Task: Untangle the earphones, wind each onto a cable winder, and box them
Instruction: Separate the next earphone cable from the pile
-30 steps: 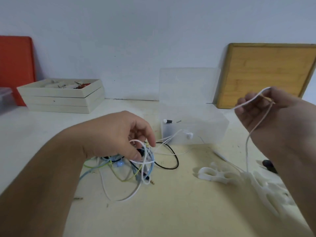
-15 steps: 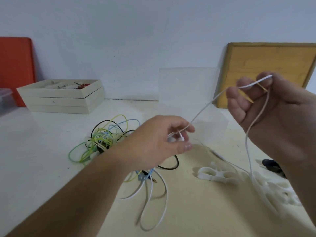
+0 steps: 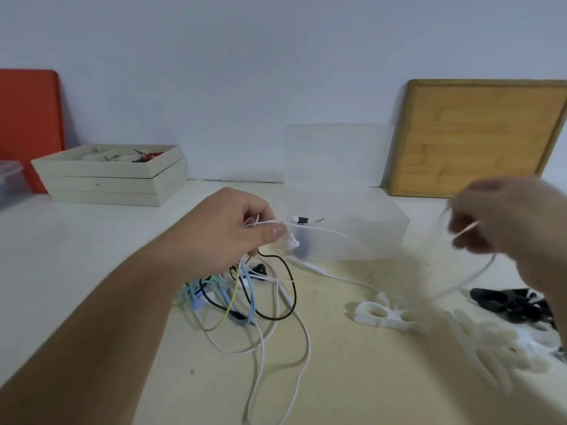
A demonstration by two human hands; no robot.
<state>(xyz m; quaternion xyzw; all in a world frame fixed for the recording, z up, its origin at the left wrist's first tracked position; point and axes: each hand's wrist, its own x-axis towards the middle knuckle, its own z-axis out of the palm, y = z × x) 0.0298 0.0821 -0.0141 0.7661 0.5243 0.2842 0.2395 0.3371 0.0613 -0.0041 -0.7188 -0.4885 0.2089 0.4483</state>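
Note:
My left hand (image 3: 233, 231) pinches the white earphone cable (image 3: 325, 230) near its earbud, above a tangle of blue, green, black and white earphones (image 3: 242, 296) on the table. From there the white cable runs right to my right hand (image 3: 503, 222), which is blurred and grips the cable's other part, a loop hanging below it. White cable winders (image 3: 383, 314) lie on the table at the right, with black ones (image 3: 509, 302) beyond. The clear plastic box (image 3: 362, 237) stands open behind my hands, a small item inside.
A stack of cream wooden trays (image 3: 110, 179) stands at the back left, with a red board (image 3: 27, 124) and a clear tub (image 3: 10, 179) beside it. A wooden board (image 3: 472, 136) leans on the wall at the back right.
My left hand has risen with the white cable and earbud. My right hand has dropped lower and moved right, so the cable now sags between the hands. The tangle has shifted on the table.

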